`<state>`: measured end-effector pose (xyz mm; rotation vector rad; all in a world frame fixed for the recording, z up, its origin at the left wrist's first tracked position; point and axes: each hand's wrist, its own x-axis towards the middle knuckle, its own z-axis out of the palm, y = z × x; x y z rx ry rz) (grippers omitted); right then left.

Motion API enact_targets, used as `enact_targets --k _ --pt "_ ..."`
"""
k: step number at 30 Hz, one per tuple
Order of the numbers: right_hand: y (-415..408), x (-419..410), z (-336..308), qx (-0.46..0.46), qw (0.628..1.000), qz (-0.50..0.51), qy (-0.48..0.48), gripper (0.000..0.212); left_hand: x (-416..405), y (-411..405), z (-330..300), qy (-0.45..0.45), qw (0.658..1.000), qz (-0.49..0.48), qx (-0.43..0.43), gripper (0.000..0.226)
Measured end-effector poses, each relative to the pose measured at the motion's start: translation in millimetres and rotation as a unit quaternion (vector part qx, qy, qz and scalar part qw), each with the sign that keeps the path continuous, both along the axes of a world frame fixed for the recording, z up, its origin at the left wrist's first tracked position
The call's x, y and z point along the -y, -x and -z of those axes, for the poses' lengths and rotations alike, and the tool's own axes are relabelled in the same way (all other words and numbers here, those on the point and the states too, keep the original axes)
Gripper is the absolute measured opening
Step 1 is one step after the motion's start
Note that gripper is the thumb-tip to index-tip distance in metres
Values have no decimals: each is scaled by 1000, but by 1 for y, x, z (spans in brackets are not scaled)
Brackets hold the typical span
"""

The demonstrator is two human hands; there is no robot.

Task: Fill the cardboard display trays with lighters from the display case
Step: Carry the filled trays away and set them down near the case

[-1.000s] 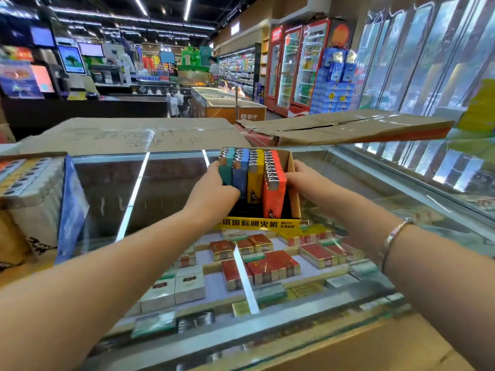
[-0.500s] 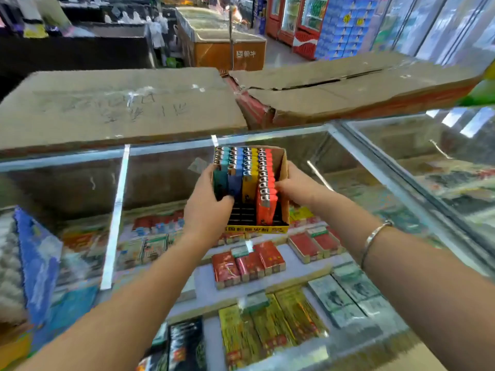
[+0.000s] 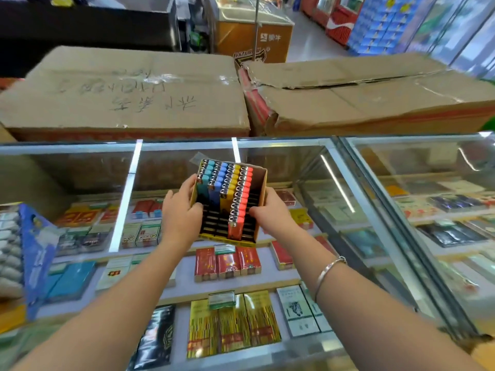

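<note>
You are standing at a glass display case [image 3: 332, 167] in a shop, its top serving as your worktop, with rows of cigarette packs [image 3: 227, 263] on the shelves under the glass. Two large, flattened-looking cardboard cartons [image 3: 128, 95] lie along the far edge of the case, and a chest freezer [image 3: 251, 28] stands in the aisle beyond them.

You hold a cardboard display tray [image 3: 261, 199] just above the glass, near the middle of the case. It carries four rows of upright lighters [image 3: 227, 186]: teal, blue, yellow and red. The red row reaches nearly to the front; the other three fill only the back part, leaving dark slots open in front of them, and the rightmost column is bare.

Your left hand [image 3: 180, 212] grips the tray's left wall, thumb curled over the rim. Your right hand [image 3: 270, 212] grips the right wall with its fingers [image 3: 253, 210] hooked inside. A bangle [image 3: 328, 271] circles your right wrist.
</note>
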<state>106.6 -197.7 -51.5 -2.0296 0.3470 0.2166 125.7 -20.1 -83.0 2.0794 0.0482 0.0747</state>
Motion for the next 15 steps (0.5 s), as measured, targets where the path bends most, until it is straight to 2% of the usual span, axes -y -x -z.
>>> enact_targets --k 2,4,6,11,13,15 --pt "1 -1 -1 -3 1000 15 -5 27 0 -6 4 -65 998 -7 -11 56" --pt "1 -2 -3 -8 999 29 -14 21 0 -15 7 -178 983 27 -25 50" --pt "0 -1 -4 -22 999 35 -11 20 2 -22 10 -225 972 46 -47 46" --pt "7 -1 -5 -12 995 92 -47 19 5 -24 6 -188 977 51 -90 43" --pt "14 -5 -6 -7 989 129 -71 21 10 -19 -2 -122 983 48 -125 43" --pt "22 -8 -5 -9 972 188 -142 25 18 -11 -9 -52 987 40 -149 43"
